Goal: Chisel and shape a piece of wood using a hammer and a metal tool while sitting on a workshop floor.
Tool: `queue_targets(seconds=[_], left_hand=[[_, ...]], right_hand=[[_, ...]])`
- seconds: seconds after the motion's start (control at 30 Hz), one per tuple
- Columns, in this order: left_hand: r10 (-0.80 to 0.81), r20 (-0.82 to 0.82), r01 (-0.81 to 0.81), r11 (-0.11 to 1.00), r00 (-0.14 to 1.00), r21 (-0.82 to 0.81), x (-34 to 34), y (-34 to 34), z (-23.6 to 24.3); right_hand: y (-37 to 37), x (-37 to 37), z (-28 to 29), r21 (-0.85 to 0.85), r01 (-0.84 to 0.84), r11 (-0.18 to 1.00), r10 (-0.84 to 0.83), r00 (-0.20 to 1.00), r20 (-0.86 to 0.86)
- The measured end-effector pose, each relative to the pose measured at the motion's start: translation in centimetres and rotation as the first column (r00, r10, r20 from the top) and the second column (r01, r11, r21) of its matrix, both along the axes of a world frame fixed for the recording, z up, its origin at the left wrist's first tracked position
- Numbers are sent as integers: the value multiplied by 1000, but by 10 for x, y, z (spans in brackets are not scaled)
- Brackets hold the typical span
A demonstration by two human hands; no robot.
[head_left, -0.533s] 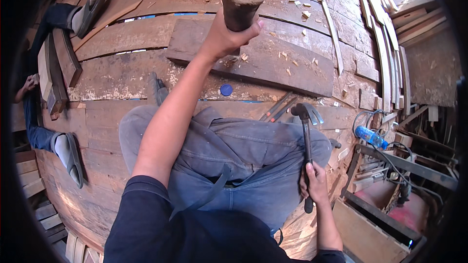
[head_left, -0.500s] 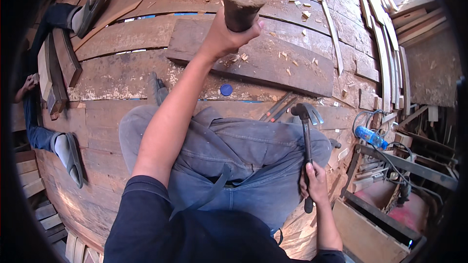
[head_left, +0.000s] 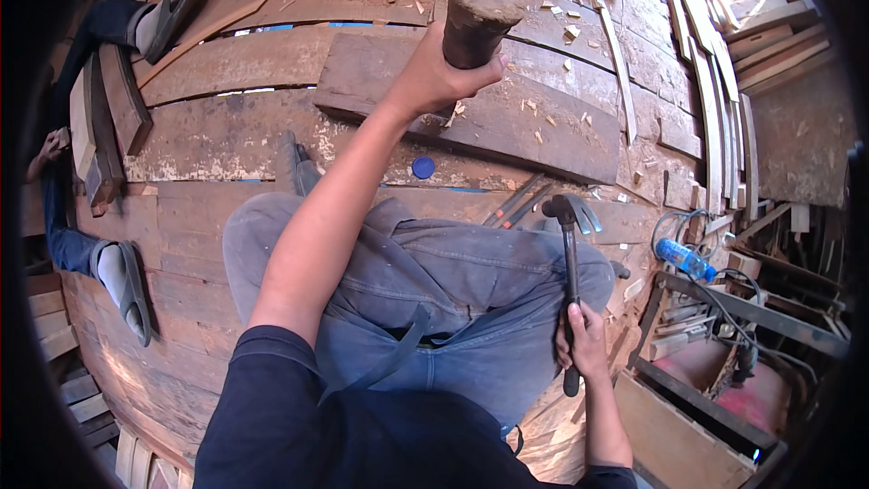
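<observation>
My left hand (head_left: 445,72) reaches forward, wrapped around a thick, round, dark wooden piece (head_left: 482,23) with a pale, battered top end. It is held upright over a heavy dark plank (head_left: 543,136) strewn with wood chips; whether its lower end touches the plank is hidden. Beside my right thigh, my right hand (head_left: 587,340) grips a claw hammer (head_left: 568,258) by its dark handle, head up and claw pointing right. Two slim dark tools (head_left: 520,205) lie between my legs and the plank. A round blue lid (head_left: 423,167) rests on the floorboards near my left forearm.
Long wood strips (head_left: 711,81) are piled at the right. A blue-labelled bottle (head_left: 685,258) lies among cables near a metal frame (head_left: 769,317). At the left sits another person, a slippered foot (head_left: 127,294) on the boards near upright planks (head_left: 95,127). Gaps run between the floorboards.
My left hand has shifted a little to the right and toward me with the wooden piece. My right hand and the hammer have hardly moved.
</observation>
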State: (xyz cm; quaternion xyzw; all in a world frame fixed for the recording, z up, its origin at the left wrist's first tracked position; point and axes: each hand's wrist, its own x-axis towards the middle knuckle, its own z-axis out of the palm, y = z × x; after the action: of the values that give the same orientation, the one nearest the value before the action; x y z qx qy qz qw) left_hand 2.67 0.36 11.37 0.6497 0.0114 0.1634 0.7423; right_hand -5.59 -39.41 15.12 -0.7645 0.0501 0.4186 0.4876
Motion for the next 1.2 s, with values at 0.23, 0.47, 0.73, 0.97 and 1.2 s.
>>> queue_targets(seconds=[0.23,0.47,0.73,0.97,1.2], left_hand=[[58,109,-65,996,992,64,0,-10,4],[131,215,-159,980,968,116,4,-24,-7],[145,277,-196,966,950,169,-4,-27,-15],[40,245,-86,980,969,181,-7,-27,-22],[16,247,-71,974,969,215,-10,-25,-15]], right_hand=[[0,0,-2,2,11,1000,-11,1000,-16],[2,-3,2,-9,20,1000,-20,1000,21],[6,-20,15,41,0,999,-7,984,175],[47,3,128,613,-237,754,-89,887,453],[104,11,158,511,-330,794,48,871,488]])
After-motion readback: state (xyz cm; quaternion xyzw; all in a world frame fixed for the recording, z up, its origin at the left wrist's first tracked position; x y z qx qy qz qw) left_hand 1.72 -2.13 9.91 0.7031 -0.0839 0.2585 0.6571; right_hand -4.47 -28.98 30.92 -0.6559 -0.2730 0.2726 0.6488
